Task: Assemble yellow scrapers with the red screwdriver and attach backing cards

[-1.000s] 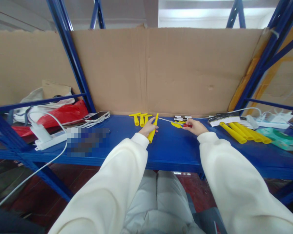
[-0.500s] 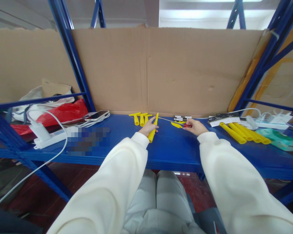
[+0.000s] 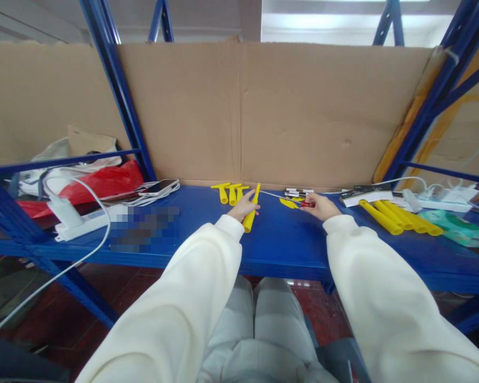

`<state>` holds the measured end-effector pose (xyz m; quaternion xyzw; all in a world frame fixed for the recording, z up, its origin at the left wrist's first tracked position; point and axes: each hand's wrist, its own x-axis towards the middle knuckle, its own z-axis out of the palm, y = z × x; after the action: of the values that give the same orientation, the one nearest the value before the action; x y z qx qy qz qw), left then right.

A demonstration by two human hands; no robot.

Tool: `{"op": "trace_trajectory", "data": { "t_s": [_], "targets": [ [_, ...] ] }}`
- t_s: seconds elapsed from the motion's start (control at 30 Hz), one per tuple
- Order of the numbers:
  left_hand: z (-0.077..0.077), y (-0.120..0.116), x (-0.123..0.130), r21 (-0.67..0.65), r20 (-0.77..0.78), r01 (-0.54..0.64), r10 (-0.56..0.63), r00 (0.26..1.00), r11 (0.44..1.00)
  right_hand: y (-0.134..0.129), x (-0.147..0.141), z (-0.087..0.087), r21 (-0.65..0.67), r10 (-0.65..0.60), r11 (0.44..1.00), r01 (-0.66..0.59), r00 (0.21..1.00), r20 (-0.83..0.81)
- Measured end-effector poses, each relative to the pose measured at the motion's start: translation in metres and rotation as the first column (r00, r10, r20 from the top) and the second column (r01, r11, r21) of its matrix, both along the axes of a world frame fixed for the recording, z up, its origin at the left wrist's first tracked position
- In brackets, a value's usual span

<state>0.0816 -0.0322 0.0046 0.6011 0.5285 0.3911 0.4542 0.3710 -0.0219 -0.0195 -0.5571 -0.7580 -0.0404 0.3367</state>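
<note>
My left hand (image 3: 243, 207) is closed around a yellow tube-shaped handle (image 3: 248, 221), its wide round end toward me and its narrow end pointing away. In my right hand (image 3: 320, 207) is a screwdriver (image 3: 307, 204) with a red handle. Its long thin metal shaft points left, and the tip comes close to the far end of the yellow handle; I cannot tell whether they touch. Several T-shaped yellow pieces (image 3: 233, 194) lie just beyond my left hand. Small flat yellow pieces (image 3: 288, 203) lie under the screwdriver shaft.
Several yellow tubes (image 3: 383, 219) lie at the right beside a black-and-white box (image 3: 365, 194) and a teal packet (image 3: 459, 229). Black-and-silver small parts (image 3: 299, 192) rest near the cardboard wall (image 3: 303, 117). At left are a power strip (image 3: 83, 223), cables and a phone (image 3: 162, 186).
Both hands keep nearly the same place and grip. The view has shifted very slightly, and the yellow handle's near end sits a touch further right.
</note>
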Motion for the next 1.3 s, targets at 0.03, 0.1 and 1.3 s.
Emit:
{"op": "trace_trajectory", "data": {
  "t_s": [0.03,0.1,1.3],
  "targets": [
    [0.000,0.001,0.000,0.001,0.000,-0.001,0.001,1.000,1.000,0.000,0.000,0.000,-0.007,0.013,1.000,-0.013,1.000,0.003],
    [-0.001,0.002,0.000,0.004,0.008,0.001,-0.001,1.000,1.000,0.000,-0.001,0.000,-0.029,0.047,0.998,-0.046,0.999,0.004],
    [0.004,-0.006,-0.001,0.001,-0.012,0.008,-0.008,1.000,1.000,0.006,0.002,-0.004,-0.036,0.145,0.988,-0.149,0.984,-0.103]
  ]
}}
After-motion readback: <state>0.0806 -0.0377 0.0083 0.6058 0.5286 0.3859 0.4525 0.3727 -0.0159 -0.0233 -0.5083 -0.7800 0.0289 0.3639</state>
